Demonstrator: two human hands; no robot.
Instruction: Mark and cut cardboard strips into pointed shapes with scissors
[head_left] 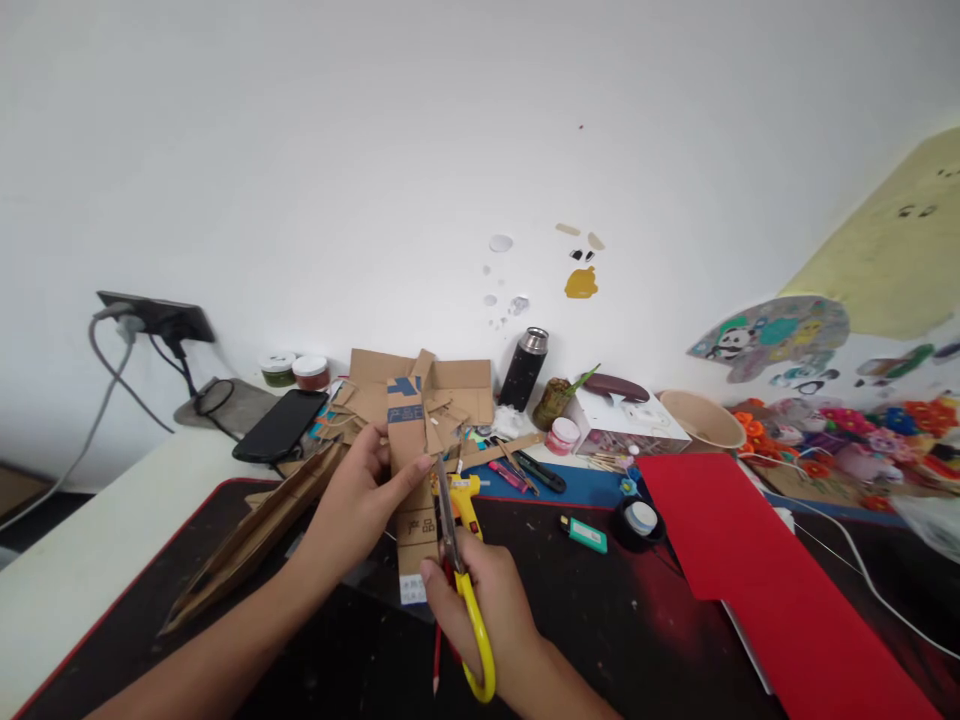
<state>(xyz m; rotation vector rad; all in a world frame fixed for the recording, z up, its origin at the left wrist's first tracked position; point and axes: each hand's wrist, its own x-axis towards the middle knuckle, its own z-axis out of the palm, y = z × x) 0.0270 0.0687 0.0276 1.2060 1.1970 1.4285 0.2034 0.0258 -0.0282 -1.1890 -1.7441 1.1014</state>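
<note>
Gripping a long, flat brown cardboard strip [417, 503] printed with dark characters, a person works over a black mat [600, 630] with red edging, laid on a white desk [112, 570]. The left hand [367, 480] has its fingers clamped on the strip near mid-length, the thumb pressed across the front. The strip stands lengthwise before the person, a blue patch near its top end and a white label at its bottom end. In the right hand [480, 610], fingers close around the handle of a pair of yellow-handled metal scissors [451, 545]; whether the thumb passes through a loop cannot be told. The blades point away from the person along the strip's right edge, but whether they bite into the cardboard is unclear. Just behind them sits a yellow glue gun [468, 506], and below the hands lies a slim red pencil [436, 660]. A long folded piece of brown cardboard [255, 530] rests to the left, near a black smartphone [281, 425]. Beyond the hands, a heap of cut brown cardboard [461, 375] stands near a black bottle with a silver top [523, 372]. At right, a small green rectangular lighter [586, 534] lies on the mat, well apart from the hands, and a large bright-red sheet [750, 560] stretches toward the near edge.
</note>
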